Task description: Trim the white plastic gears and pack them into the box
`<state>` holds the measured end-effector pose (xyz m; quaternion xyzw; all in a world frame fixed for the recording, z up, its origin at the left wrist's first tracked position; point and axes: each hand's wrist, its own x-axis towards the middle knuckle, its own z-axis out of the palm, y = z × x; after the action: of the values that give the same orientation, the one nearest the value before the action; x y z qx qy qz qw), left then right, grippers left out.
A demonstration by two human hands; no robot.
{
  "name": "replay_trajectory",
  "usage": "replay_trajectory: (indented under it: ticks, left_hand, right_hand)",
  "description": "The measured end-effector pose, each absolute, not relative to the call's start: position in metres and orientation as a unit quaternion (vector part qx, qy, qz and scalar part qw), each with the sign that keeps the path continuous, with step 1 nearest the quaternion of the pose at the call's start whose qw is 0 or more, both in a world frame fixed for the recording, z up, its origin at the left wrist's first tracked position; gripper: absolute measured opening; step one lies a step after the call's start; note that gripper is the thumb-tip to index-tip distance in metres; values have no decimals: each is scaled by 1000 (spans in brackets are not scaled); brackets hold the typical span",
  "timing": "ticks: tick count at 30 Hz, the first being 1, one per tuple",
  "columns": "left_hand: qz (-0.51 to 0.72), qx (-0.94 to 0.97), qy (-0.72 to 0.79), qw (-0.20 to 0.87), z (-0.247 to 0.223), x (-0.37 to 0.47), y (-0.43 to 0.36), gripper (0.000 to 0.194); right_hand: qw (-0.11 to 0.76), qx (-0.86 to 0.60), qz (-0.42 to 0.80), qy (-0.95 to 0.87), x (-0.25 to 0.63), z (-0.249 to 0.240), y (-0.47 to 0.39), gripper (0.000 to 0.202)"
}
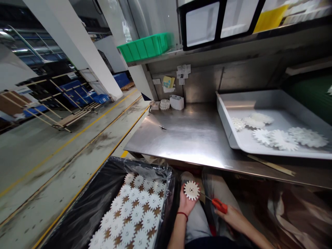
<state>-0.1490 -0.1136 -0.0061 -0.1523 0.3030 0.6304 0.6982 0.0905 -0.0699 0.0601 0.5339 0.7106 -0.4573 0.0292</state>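
A white toothed gear [191,190] rests in my left hand [187,203], held above my lap with its flat face up. My right hand [228,215] is closed round the orange handle of a screwdriver-like tool [219,205]. The tool's thin metal shaft points left, and its tip meets or lies very near the gear's right edge; I cannot tell whether it touches. To the left of my hands, rows of similar white gears [136,214] lie in a box lined with black plastic [85,204].
A steel table [178,138] spans the front, with a small metal piece [162,127] on it. At right stands a grey tray [234,138] holding several white gears [282,139]. A flat strip [271,165] lies by the table's front edge. A green bin [145,47] sits on the shelf above.
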Motion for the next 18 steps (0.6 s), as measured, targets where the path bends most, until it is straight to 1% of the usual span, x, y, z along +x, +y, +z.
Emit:
replay_trajectory:
  ticks: [5,10,18]
  left_hand:
    - [626,-158,303,701,-5,-149,-113,42]
    - [629,-157,300,700,-3,-149,-114,42]
    - [647,-165,291,685,-5,-151,-115,45]
  right_hand:
    - [42,531,-464,708,91,61,-69,30]
    - [33,540,-468,699,91,61,-68,26]
    - [26,542,-499,675,94,58,-71,32]
